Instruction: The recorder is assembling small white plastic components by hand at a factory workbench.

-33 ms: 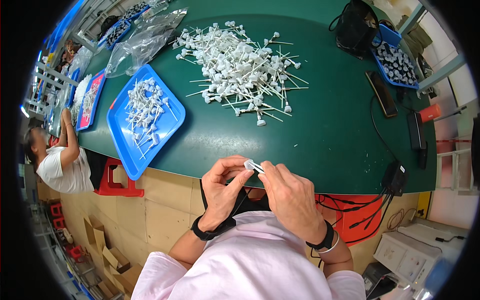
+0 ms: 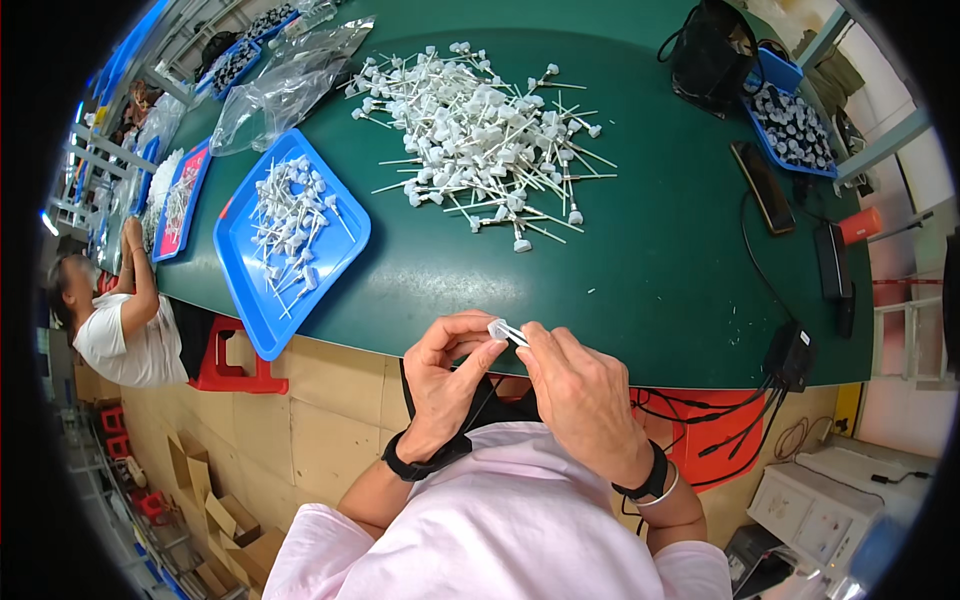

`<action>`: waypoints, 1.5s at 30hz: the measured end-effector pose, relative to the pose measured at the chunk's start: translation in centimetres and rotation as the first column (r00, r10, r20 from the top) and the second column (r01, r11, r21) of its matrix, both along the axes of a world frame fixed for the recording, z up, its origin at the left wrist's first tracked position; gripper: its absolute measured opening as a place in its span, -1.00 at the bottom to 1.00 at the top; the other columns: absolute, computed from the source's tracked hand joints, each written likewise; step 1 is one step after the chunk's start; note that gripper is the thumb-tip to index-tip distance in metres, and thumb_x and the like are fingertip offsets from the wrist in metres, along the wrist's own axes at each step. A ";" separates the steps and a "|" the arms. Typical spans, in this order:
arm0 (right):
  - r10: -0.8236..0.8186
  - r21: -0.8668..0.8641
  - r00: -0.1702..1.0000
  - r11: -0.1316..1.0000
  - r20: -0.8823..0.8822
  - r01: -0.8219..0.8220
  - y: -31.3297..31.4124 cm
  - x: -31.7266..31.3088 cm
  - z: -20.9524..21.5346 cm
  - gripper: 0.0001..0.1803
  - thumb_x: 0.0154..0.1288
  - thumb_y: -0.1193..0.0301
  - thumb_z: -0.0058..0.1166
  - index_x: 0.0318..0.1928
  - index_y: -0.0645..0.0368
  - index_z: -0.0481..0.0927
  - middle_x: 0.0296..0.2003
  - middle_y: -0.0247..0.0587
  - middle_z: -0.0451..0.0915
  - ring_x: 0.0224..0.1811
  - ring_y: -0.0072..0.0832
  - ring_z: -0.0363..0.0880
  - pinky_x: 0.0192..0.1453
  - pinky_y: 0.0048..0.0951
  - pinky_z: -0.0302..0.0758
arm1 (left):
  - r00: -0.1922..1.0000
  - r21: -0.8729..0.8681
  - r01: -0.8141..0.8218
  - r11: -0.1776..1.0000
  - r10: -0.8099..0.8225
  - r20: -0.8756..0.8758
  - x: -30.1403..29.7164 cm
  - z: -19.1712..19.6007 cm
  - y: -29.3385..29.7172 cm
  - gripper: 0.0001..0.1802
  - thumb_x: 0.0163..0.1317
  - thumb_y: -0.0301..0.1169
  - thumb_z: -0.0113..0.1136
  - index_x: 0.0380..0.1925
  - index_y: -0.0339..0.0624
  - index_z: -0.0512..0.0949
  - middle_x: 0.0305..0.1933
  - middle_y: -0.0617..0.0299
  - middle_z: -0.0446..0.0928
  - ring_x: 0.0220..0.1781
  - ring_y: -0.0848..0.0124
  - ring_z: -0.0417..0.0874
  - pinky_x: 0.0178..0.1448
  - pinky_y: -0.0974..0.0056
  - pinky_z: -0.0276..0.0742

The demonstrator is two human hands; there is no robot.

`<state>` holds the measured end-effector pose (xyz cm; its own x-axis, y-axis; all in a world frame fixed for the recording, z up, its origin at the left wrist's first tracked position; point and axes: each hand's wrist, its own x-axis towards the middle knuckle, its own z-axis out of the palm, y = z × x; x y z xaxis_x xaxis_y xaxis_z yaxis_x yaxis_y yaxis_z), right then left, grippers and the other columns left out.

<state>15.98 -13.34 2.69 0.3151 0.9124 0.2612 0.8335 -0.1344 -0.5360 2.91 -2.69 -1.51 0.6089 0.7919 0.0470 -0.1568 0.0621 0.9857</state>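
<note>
Just over the table's front edge, my left hand (image 2: 448, 372) pinches a small white plastic part with a round cap (image 2: 497, 329) between thumb and fingertips. From the right, the closed fingers of my right hand (image 2: 580, 390) grip thin white stems (image 2: 516, 337) at the cap. Whether these stems belong to one piece or two, I cannot tell. Left of my hands, a blue tray (image 2: 240, 310) holds several similar white parts (image 2: 290, 225) with thin stems. Beyond my hands lies a large heap of such white parts (image 2: 470, 130).
On the green table (image 2: 640, 300) lie a clear plastic bag (image 2: 285, 85), a phone (image 2: 762, 187), a black bag (image 2: 712, 60) and a blue tray of small parts (image 2: 795, 130). Cables run from a black box (image 2: 790, 355). A co-worker (image 2: 130, 320) sits at the left by a red stool (image 2: 235, 365).
</note>
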 end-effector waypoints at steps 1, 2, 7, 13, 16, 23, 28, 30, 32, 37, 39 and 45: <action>-0.001 0.000 1.000 1.000 0.000 0.001 0.0 0.0 0.1 -0.77 0.40 0.40 0.12 -0.04 0.28 0.52 -0.46 -0.18 0.49 -0.53 -0.34 0.63 -0.51 -0.35 0.55 | 1.000 0.000 -0.002 1.000 0.002 -0.003 0.0 0.0 0.0 -0.77 0.25 -0.68 0.30 -0.09 -0.42 0.56 0.01 0.05 0.63 -0.02 0.42 0.70 0.14 0.36 0.63; -0.001 0.000 1.000 1.000 0.000 0.001 0.0 0.0 0.1 -0.77 0.40 0.40 0.13 -0.05 0.28 0.51 -0.46 -0.18 0.48 -0.53 -0.34 0.63 -0.51 -0.35 0.55 | 1.000 0.001 -0.003 1.000 0.003 -0.005 0.0 0.1 -0.1 -0.76 0.24 -0.69 0.30 -0.09 -0.41 0.56 0.01 0.06 0.62 -0.02 0.43 0.69 0.12 0.37 0.62; 0.006 -0.007 1.000 1.000 -0.012 -0.006 0.0 0.1 0.2 -0.79 0.40 0.41 0.12 -0.07 0.28 0.50 -0.46 -0.17 0.49 -0.53 -0.32 0.63 -0.50 -0.33 0.55 | 1.000 0.038 -0.010 0.999 0.010 -0.010 0.1 -0.1 0.0 -0.75 0.23 -0.70 0.31 -0.09 -0.41 0.56 0.02 0.06 0.61 -0.03 0.44 0.68 0.11 0.38 0.64; 0.007 -0.010 0.999 1.000 -0.035 -0.007 0.1 0.1 0.2 -0.80 0.41 0.41 0.11 -0.07 0.28 0.49 -0.47 -0.16 0.49 -0.52 -0.30 0.63 -0.50 -0.32 0.55 | 0.999 0.106 -0.014 0.994 0.017 -0.028 0.2 -0.2 0.0 -0.76 0.22 -0.71 0.30 -0.11 -0.40 0.57 0.02 0.06 0.61 -0.04 0.43 0.71 0.10 0.37 0.67; 0.006 -0.007 0.999 1.000 -0.042 -0.006 0.0 0.1 0.2 -0.80 0.42 0.41 0.10 -0.07 0.28 0.49 -0.47 -0.15 0.49 -0.52 -0.29 0.63 -0.50 -0.32 0.56 | 0.998 0.137 -0.017 0.990 0.025 -0.056 0.2 -0.2 0.0 -0.75 0.21 -0.70 0.32 -0.11 -0.39 0.57 0.01 0.05 0.61 -0.04 0.43 0.69 0.08 0.37 0.67; 0.011 -0.018 0.999 1.000 -0.047 -0.012 0.0 0.1 0.1 -0.83 0.43 0.42 0.08 -0.11 0.27 0.47 -0.49 -0.15 0.50 -0.53 -0.28 0.65 -0.53 -0.31 0.55 | 0.997 0.147 -0.019 0.989 0.030 -0.071 0.2 -0.1 -0.1 -0.74 0.20 -0.69 0.34 -0.11 -0.37 0.58 0.01 0.06 0.60 -0.03 0.44 0.66 0.08 0.37 0.64; 0.023 0.026 0.995 0.999 -0.095 -0.021 0.0 0.3 0.0 -0.85 0.43 0.43 0.07 -0.15 0.26 0.47 -0.51 -0.13 0.53 -0.55 -0.21 0.63 -0.54 -0.27 0.54 | 0.998 0.110 -0.014 0.994 0.020 -0.054 0.1 -0.4 0.0 -0.75 0.21 -0.72 0.30 -0.09 -0.41 0.61 0.03 0.07 0.58 -0.04 0.41 0.70 0.09 0.37 0.68; 0.041 0.055 0.987 0.998 -0.155 -0.033 0.0 0.6 -0.1 -0.86 0.44 0.43 0.07 -0.17 0.27 0.48 -0.52 -0.09 0.54 -0.55 -0.15 0.62 -0.53 -0.22 0.53 | 0.999 0.067 -0.001 0.998 0.004 -0.037 0.0 -0.4 0.0 -0.74 0.21 -0.71 0.30 -0.08 -0.41 0.61 0.04 0.07 0.58 -0.02 0.40 0.70 0.11 0.36 0.67; 0.065 0.078 0.971 0.996 -0.230 -0.048 0.0 1.0 -0.2 -0.87 0.44 0.44 0.06 -0.20 0.27 0.49 -0.53 -0.04 0.55 -0.54 -0.08 0.61 -0.52 -0.17 0.50 | 1.000 0.036 0.008 0.999 -0.007 -0.027 -0.1 -0.4 0.0 -0.74 0.22 -0.71 0.30 -0.08 -0.41 0.62 0.05 0.07 0.57 -0.01 0.40 0.69 0.13 0.36 0.66; 0.105 0.034 0.885 0.994 -0.453 -0.100 0.1 2.3 0.2 -0.87 0.46 0.44 0.04 -0.21 0.27 0.53 -0.58 0.05 0.54 -0.53 0.02 0.58 -0.49 -0.09 0.43 | 0.999 -0.012 0.048 0.999 -0.048 -0.001 -0.3 -0.4 0.2 -0.74 0.23 -0.70 0.30 -0.06 -0.40 0.62 0.07 0.07 0.57 0.01 0.41 0.69 0.14 0.36 0.65; 0.095 -0.013 0.856 0.993 -0.508 -0.118 0.1 2.7 0.5 -0.85 0.46 0.43 0.03 -0.21 0.28 0.54 -0.60 0.07 0.53 -0.53 0.04 0.56 -0.48 -0.10 0.42 | 0.998 -0.023 0.062 0.998 -0.062 0.008 -0.4 -0.6 0.3 -0.74 0.24 -0.69 0.30 -0.06 -0.40 0.62 0.09 0.08 0.57 0.01 0.41 0.68 0.14 0.36 0.64; 0.065 -0.129 0.773 0.974 -0.631 -0.188 0.2 3.7 0.6 -0.80 0.48 0.38 0.02 -0.22 0.28 0.60 -0.57 0.11 0.52 -0.53 0.07 0.51 -0.42 -0.13 0.42 | 0.996 -0.096 0.083 0.992 -0.080 0.035 -0.5 -0.4 0.2 -0.75 0.25 -0.69 0.29 -0.05 -0.41 0.62 0.09 0.08 0.57 0.01 0.42 0.69 0.14 0.38 0.64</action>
<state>19.64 -13.14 3.34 0.2305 0.9660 -0.1170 0.3445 -0.1935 -0.9186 2.40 -2.50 -1.92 0.6709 0.7415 -0.0077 -0.1781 0.1712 0.9690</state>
